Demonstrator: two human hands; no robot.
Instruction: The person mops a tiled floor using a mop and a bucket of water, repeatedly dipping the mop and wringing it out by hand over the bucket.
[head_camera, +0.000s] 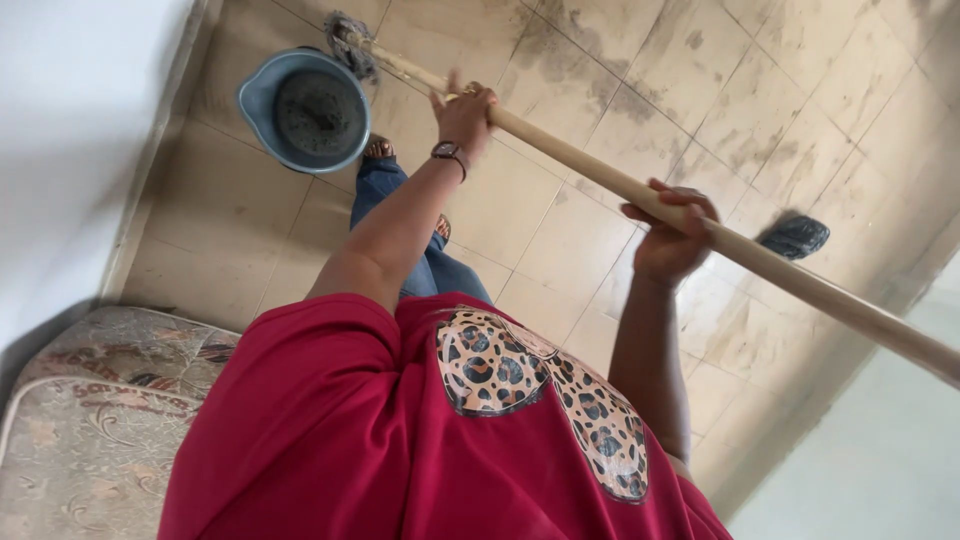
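Both hands are closed around a long wooden mop handle (600, 175). One hand (465, 115), the one with a wristwatch (450, 152) on it, is wrapped around the stick lower down, nearer the mop end, with its fingers loosely curled. The other hand (672, 235) is shut tight on the stick higher up. Which is left and which is right is hard to tell, because the picture looks turned over; the watch hand is taken as the left and the upper one as the right.

The stick is held slanted. Its long line runs from the lower right edge of the picture up to the top left, where the grey mop head (350, 40) is. So the mop head lies past the watch hand, and that hand is the nearer one to it.

The mop head is seen just beside the rim of a round blue bucket (258, 95), touching it or nearly so. Dark, dirty water is held in the bucket.

A tiled floor (800, 120) with wet, dirty marks is seen all around. A dark cloth or slipper (795, 237) is lying on it, well apart from the bucket. A patterned mattress (100, 400) is seen in the lower left corner, beside a white wall (60, 140). A red shirt and blue jeans are worn.
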